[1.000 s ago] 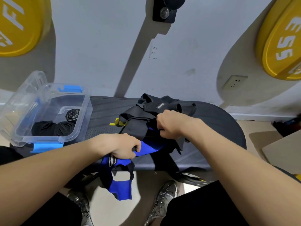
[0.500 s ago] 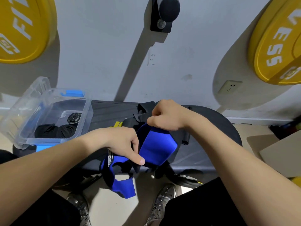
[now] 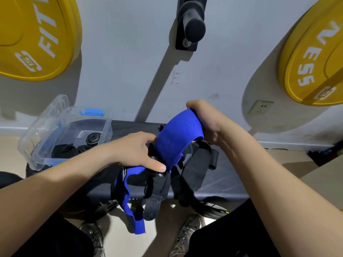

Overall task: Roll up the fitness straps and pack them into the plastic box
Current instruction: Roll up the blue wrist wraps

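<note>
My right hand [image 3: 206,121] grips the top end of a blue fitness strap [image 3: 178,138] and holds it raised above the dark bench [image 3: 222,180]. My left hand [image 3: 137,151] pinches the same strap lower down, thumb stretched across it. Below my left hand the strap's blue and black tail [image 3: 130,204] hangs over the bench's front edge. A heap of black straps [image 3: 196,164] lies on the bench under both hands. The clear plastic box [image 3: 46,138] stands open at the bench's left end, with rolled black straps [image 3: 74,147] inside.
Two yellow weight plates [image 3: 37,34] [image 3: 315,58] hang on the grey wall, with a black peg [image 3: 191,25] between them. A wall socket [image 3: 260,107] is at the right. My shoes [image 3: 187,232] stand on the floor below the bench.
My right hand has lifted the blue strap's end up and to the right, stretching it out. My left hand has shifted right along the strap.
</note>
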Available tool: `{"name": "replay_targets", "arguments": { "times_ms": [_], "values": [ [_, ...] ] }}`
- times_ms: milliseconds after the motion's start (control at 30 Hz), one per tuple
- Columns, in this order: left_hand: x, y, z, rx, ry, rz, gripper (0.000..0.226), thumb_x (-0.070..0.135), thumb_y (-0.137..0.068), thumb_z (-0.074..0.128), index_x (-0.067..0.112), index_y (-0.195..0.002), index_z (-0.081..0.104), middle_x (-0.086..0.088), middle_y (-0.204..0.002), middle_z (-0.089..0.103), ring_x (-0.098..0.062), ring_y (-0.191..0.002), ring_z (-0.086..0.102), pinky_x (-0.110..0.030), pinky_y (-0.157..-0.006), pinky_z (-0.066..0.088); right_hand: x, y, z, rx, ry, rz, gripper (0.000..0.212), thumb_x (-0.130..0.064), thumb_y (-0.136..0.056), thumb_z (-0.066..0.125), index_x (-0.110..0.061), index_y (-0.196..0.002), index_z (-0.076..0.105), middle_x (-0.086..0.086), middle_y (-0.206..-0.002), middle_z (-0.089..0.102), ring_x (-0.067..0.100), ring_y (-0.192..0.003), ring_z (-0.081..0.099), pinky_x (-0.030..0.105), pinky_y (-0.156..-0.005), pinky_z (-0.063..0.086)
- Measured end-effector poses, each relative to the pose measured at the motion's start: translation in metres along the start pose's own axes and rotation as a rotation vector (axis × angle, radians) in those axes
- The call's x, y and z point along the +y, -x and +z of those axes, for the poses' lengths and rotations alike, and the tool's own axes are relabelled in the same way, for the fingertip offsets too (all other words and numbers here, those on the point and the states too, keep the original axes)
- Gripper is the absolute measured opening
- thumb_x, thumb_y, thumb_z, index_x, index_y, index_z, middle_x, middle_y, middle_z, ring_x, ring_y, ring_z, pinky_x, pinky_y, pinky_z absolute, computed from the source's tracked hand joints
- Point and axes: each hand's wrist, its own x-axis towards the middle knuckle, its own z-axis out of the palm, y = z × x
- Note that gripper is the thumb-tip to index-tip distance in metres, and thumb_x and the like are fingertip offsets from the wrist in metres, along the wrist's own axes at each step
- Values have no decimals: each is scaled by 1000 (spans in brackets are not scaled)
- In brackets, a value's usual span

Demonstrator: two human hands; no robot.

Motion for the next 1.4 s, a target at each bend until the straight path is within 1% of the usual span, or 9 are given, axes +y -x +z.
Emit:
{"name": "replay_targets", "arguments": {
  "times_ms": [133, 200, 300, 367, 500, 700, 833, 1100, 1400],
  "values": [
    [8, 18, -15, -125, 66, -25, 18, 55, -91, 81, 40, -100, 84, 17, -62, 64, -11, -56, 58, -22, -57, 43, -5, 9, 2, 111, -63, -29, 36, -24, -92, 45, -24, -56, 39, -6, -51, 39, 15, -38, 36, 23, -44, 34],
    [11, 29, -27, -218, 139, -58, 24, 54, -97, 76, 33, -104, 86, 9, -93, 83, -12, -86, 79, -23, -78, 58, -7, 14, 2, 187, -46, -125, 29, -22, -87, 48, -23, -59, 42, -8, -57, 59, 19, -52, 45, 30, -60, 39],
    [12, 43, -43, -233, 263, -48, 35, 57, -98, 74, 26, -108, 86, -4, -110, 84, -20, -101, 81, -26, -84, 60, -9, 18, 5, 18, -336, -210, 16, -21, -76, 46, -19, -61, 41, 5, -112, 83, 27, -96, 54, 41, -86, 40],
    [15, 50, -48, -134, 359, -42, 37, 58, -90, 78, 23, -100, 87, -8, -102, 84, -19, -88, 81, -24, -73, 60, -8, 22, 8, -73, -468, -259, 26, -19, -75, 43, -23, -50, 40, 7, -104, 82, 29, -93, 56, 36, -76, 41],
    [17, 60, -57, 163, 442, -52, 30, 53, -86, 81, 25, -79, 83, -5, -84, 82, -18, -69, 78, -22, -58, 56, -4, 33, 16, 146, -137, -283, 36, -27, -81, 47, -27, -48, 30, -10, -54, 30, 21, -57, 23, 39, -62, 13],
    [6, 66, -58, 372, 463, -184, 39, 52, -100, 70, 18, -88, 86, -8, -87, 83, -24, -67, 78, -25, -57, 57, -7, 43, 20, 215, 467, -210, 61, -79, -87, 42, -19, -75, 45, -7, -59, 46, 16, -50, 39, 33, -60, 33],
    [-9, 66, -59, 436, 192, -252, 40, 51, -96, 75, 14, -80, 78, 1, -73, 75, -19, -60, 64, -25, -61, 48, -12, 51, 23, 183, 433, -62, 99, -103, -68, 46, -10, -90, 72, -5, -83, 77, 10, -63, 74, 30, -67, 53],
    [-7, 75, -59, 153, 81, -150, 16, 28, -92, 85, 28, -107, 79, -1, -83, 83, -16, -76, 79, -32, -79, 59, -33, 68, 33, 31, -275, 20, 58, -63, -87, 79, -14, -59, 62, 10, -58, 51, 28, -45, 53, 27, -43, 50],
    [-8, 76, -62, 222, -26, -114, 37, 60, -97, 71, 29, -79, 78, 16, -61, 71, 4, -51, 59, -21, -60, 45, -39, 67, 47, -95, 142, -158, 19, -29, -87, 84, -10, -84, 81, 11, -80, 77, 22, -63, 70, 27, -58, 54]
  ]
}}
